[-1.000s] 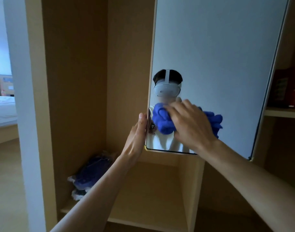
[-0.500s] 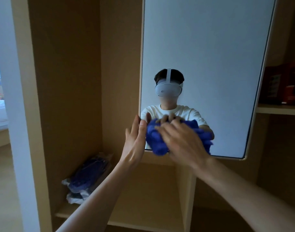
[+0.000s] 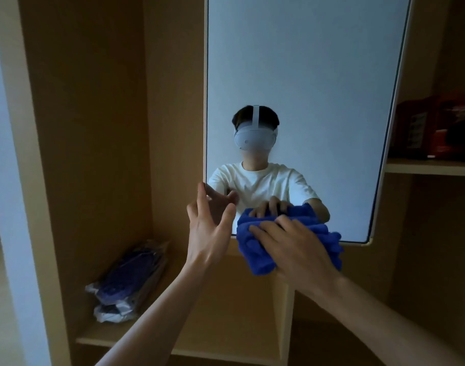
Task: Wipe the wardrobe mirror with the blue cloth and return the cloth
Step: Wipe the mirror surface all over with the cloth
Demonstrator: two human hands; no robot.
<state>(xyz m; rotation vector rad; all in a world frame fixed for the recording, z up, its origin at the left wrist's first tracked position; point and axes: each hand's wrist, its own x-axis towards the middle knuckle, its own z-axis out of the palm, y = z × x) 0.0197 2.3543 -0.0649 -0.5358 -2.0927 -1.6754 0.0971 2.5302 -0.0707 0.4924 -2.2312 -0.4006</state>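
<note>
Step in hand, as I judge it: wiping the bottom strip of the mirror (image 3: 305, 75). The cloth (image 3: 255, 249) sits bunched at the mirror's 6 o'clock, half on the glass and half hanging past the lower edge.

To do it well:
- Spread the wad flatter so more of it touches the glass.
- Use even pressure and overlapping sideways strokes out to the 5 and 7 o'clock corners.
- The panel looks like a swinging door, so brace its free edge or it may give under the push.

Right hand (image 3: 292, 249): comes in from 5 o'clock, back toward the camera, fingers curled over the cloth and holding it to the glass.

Left hand (image 3: 210, 228): at the cloth's 9 o'clock, raised, fingers wide and holding nothing. Its fingertips are just beside the mirror's left edge; I cannot tell if they touch.

Bag (image 3: 128, 281): on the shelf (image 3: 173, 347), at 8 o'clock of the left hand.
</note>
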